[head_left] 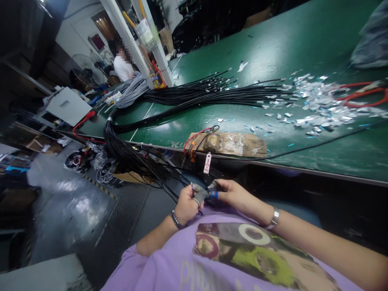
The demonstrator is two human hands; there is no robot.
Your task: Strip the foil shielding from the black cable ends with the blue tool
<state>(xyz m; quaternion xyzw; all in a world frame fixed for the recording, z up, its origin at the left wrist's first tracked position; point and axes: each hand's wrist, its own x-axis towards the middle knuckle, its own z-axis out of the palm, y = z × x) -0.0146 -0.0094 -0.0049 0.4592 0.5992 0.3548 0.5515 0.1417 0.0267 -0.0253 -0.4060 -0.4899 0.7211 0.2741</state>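
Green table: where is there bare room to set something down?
Widest, bar stray bits, beyond the silvery scraps, beside the grey bag; smaller between the black cables and the wooden block. Crowded where the scraps meet the red-handled scissors.

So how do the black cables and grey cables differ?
Colour: black cables are dark, grey cables pale. 
Pose: black cables stretch along the green bench and spill over its front edge; grey cables bend in a bundle near the posts. 
Extent: black cables cover more bench than grey ones. 
Both lie bunched.
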